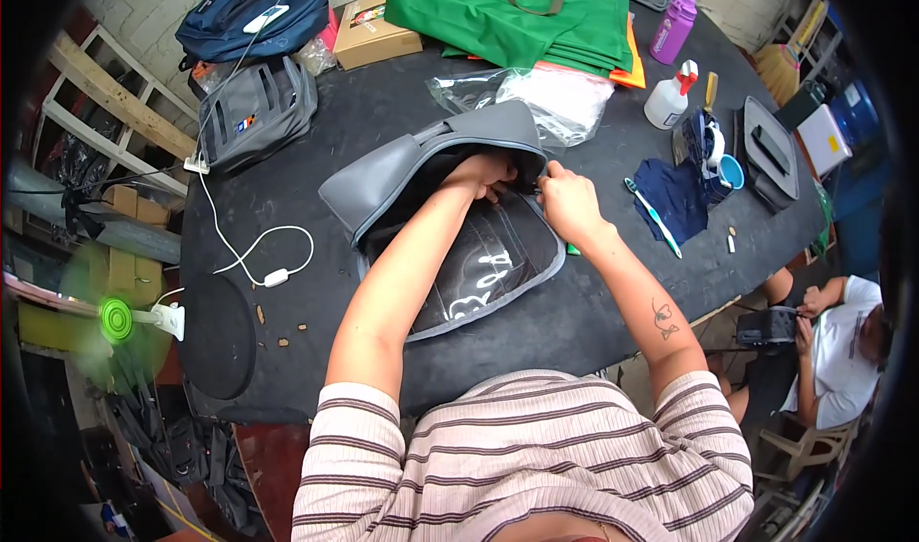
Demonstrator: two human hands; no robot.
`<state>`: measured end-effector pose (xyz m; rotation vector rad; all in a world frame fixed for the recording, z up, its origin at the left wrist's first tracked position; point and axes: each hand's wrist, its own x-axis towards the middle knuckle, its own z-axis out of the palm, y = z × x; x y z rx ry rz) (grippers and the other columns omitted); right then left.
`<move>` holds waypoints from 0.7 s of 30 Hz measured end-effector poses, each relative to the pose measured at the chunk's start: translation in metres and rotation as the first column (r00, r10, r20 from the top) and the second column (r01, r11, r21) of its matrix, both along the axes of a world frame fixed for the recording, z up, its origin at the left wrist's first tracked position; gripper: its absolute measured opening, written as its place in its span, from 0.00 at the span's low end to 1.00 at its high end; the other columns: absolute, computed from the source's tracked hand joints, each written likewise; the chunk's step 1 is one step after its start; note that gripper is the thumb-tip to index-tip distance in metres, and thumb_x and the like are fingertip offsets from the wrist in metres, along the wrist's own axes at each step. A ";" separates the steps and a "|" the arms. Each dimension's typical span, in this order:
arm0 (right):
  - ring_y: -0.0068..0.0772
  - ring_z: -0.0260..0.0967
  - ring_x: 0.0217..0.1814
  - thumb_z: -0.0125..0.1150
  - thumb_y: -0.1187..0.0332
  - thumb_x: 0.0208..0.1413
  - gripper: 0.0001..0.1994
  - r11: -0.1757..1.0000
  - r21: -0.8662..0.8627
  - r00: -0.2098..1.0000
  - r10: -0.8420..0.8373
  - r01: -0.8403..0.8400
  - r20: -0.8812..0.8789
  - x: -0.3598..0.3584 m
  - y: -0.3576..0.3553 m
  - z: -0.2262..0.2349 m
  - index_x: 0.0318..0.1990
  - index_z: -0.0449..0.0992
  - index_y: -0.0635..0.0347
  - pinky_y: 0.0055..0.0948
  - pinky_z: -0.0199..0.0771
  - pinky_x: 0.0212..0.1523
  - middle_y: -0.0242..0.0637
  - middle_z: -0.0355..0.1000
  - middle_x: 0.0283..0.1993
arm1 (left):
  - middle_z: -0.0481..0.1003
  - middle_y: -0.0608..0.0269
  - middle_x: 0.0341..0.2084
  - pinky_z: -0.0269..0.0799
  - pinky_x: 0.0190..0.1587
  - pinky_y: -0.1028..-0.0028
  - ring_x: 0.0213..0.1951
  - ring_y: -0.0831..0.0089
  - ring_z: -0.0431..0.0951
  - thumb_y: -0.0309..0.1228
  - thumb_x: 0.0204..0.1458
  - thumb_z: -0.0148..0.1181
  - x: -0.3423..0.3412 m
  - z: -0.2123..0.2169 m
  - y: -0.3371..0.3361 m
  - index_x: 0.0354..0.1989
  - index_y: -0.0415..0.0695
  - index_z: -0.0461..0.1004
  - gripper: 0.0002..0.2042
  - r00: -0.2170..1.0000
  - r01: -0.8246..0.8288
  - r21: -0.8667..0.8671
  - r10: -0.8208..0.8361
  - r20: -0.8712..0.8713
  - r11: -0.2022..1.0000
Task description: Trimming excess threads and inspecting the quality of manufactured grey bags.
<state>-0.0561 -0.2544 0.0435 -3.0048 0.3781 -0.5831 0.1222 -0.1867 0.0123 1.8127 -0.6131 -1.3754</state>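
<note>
A grey backpack (486, 125) lies in front of me with its main opening unzipped and its flap folded down toward me. Dark mesh or clear film with white markings lines the flap (479, 264). My left hand (486, 173) reaches into the opening, its fingers curled near the right-hand inner side; what they grip is hidden. At the right corner of the opening, my right hand (570, 200) is closed, thumb and forefinger pinching the backpack's edge by the zipper.
A black table (613, 317) holds another grey backpack (254, 111), a navy backpack (254, 20), green bags (536, 15), a spray bottle (667, 100), a purple bottle (673, 30) and a toothbrush (655, 218). A white cable (239, 255) lies left, near a spinning fan (117, 320). Another person (833, 350) sits at right.
</note>
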 end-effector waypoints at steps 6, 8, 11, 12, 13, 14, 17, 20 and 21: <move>0.43 0.74 0.32 0.56 0.74 0.38 0.03 1.000 -0.021 0.995 -0.016 0.014 -0.102 0.009 -0.003 0.007 0.22 0.75 0.61 0.39 0.74 0.31 0.45 0.69 0.31 | 0.67 0.45 0.51 0.70 0.42 0.47 0.52 0.44 0.68 0.32 0.57 0.50 0.004 0.002 -0.001 0.55 0.36 0.63 0.20 1.000 -0.001 0.013 0.001 -0.022 1.000; 0.45 0.74 0.34 0.56 0.73 0.40 0.04 0.999 0.031 0.993 -0.022 0.026 -0.113 0.006 -0.003 0.010 0.23 0.75 0.62 0.40 0.73 0.33 0.46 0.69 0.32 | 0.71 0.55 0.42 0.72 0.42 0.48 0.46 0.55 0.72 0.31 0.55 0.52 0.010 -0.002 -0.003 0.48 0.42 0.66 0.13 0.998 0.012 0.017 -0.011 -0.060 1.000; 0.51 0.71 0.40 0.58 0.68 0.47 0.09 0.940 0.283 0.973 -0.139 0.188 -0.184 -0.012 0.000 0.032 0.32 0.75 0.65 0.43 0.72 0.39 0.50 0.70 0.35 | 0.66 0.41 0.52 0.66 0.47 0.40 0.55 0.39 0.64 0.33 0.56 0.50 0.006 0.006 -0.006 0.56 0.34 0.61 0.21 0.992 -0.014 -0.020 0.011 -0.124 1.000; 0.48 0.72 0.41 0.59 0.61 0.51 0.15 0.890 0.406 0.971 -0.136 0.207 -0.198 -0.020 -0.008 0.022 0.36 0.73 0.67 0.41 0.70 0.41 0.50 0.71 0.37 | 0.66 0.41 0.52 0.66 0.47 0.40 0.55 0.39 0.64 0.33 0.56 0.50 0.009 0.004 -0.008 0.56 0.34 0.61 0.21 0.992 -0.022 -0.023 0.019 -0.123 1.000; 0.44 0.72 0.40 0.60 0.58 0.51 0.18 0.734 0.646 0.975 -0.109 0.209 -0.192 -0.026 -0.002 0.032 0.36 0.72 0.67 0.40 0.69 0.39 0.49 0.71 0.35 | 0.68 0.45 0.48 0.66 0.47 0.39 0.51 0.43 0.66 0.34 0.57 0.49 0.019 -0.006 -0.007 0.52 0.37 0.64 0.18 0.987 -0.086 -0.016 0.083 -0.136 0.996; 0.40 0.71 0.38 0.60 0.55 0.51 0.20 0.517 0.832 0.979 -0.082 0.201 -0.185 -0.033 0.006 0.041 0.37 0.71 0.66 0.39 0.68 0.38 0.48 0.71 0.34 | 0.69 0.48 0.44 0.65 0.47 0.39 0.48 0.46 0.68 0.35 0.57 0.49 0.030 -0.016 -0.006 0.48 0.40 0.66 0.14 0.977 -0.152 -0.008 0.149 -0.150 0.988; 0.26 0.65 0.30 0.70 0.58 0.42 0.22 0.555 0.825 0.990 -0.132 0.107 -0.039 -0.048 0.018 0.029 0.35 0.64 0.61 0.30 0.65 0.28 0.40 0.69 0.27 | 0.68 0.45 0.47 0.60 0.51 0.38 0.51 0.45 0.64 0.37 0.58 0.48 0.048 -0.016 -0.009 0.48 0.38 0.67 0.16 0.931 -0.229 0.029 0.228 -0.284 0.973; 0.20 0.60 0.26 0.64 0.70 0.41 0.15 0.472 0.881 0.949 -0.292 0.037 0.116 -0.056 -0.011 0.010 0.34 0.63 0.61 0.24 0.62 0.25 0.32 0.66 0.25 | 0.66 0.46 0.51 0.61 0.53 0.45 0.52 0.48 0.64 0.36 0.57 0.50 0.011 0.036 -0.002 0.47 0.38 0.69 0.15 0.991 -0.019 -0.072 0.028 0.134 0.997; 0.20 0.61 0.25 0.61 0.73 0.41 0.13 0.484 0.874 0.930 -0.341 0.049 0.137 -0.056 -0.014 0.017 0.34 0.64 0.61 0.24 0.62 0.25 0.32 0.66 0.24 | 0.71 0.50 0.47 0.64 0.52 0.60 0.51 0.58 0.69 0.33 0.57 0.51 0.004 0.063 0.004 0.40 0.39 0.71 0.10 0.947 0.139 0.112 -0.165 0.275 0.984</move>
